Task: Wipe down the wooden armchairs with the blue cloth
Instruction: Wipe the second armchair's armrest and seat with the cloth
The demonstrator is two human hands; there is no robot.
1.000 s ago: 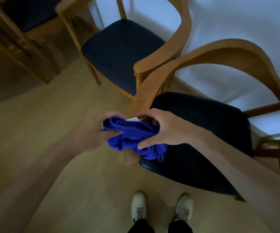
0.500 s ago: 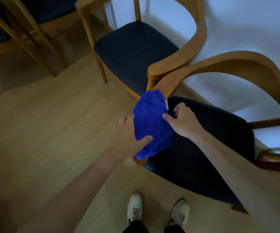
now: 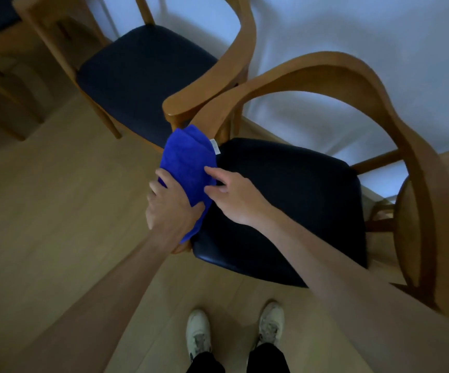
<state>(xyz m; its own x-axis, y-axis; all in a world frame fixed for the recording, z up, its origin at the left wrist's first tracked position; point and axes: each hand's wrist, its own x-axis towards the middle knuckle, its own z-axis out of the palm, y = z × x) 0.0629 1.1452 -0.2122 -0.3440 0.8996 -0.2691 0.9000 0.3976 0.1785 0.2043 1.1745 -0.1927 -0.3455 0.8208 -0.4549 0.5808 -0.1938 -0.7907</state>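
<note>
The blue cloth (image 3: 188, 168) is draped over the front end of the near armchair's (image 3: 325, 74) left armrest, spread flat along the wood, with a small white tag (image 3: 214, 146) showing on its edge at about one o'clock. The left hand (image 3: 172, 208) sits on the lower half of the cloth, its grip closed round cloth and armrest together: the fingers curl over the outer side and the thumb hooks across the fabric toward the seat. The right hand (image 3: 234, 195) comes in from four o'clock and touches the cloth's inner edge; its forefinger lies straight on the blue fabric and the thumb points the same way, so this grip is loose, not clamped on anything that can be seen. The near armchair's dark seat cushion (image 3: 285, 205) fills the middle of the view, and its curved wooden back sweeps round from twelve o'clock to four o'clock.

At eleven o'clock from the cloth stands a second wooden armchair (image 3: 142, 68) with the same dark seat, and its right armrest ends just beside the top of the cloth. Whether the two armrests touch cannot be told. At the ten o'clock corner are more wooden chair frames (image 3: 0, 76), dim and hard to read. A pale wall (image 3: 352, 28) runs behind the chairs. The floor (image 3: 56, 211) is light wood planks, and at six o'clock the person's two white sneakers (image 3: 199, 335) point toward the near armchair.
</note>
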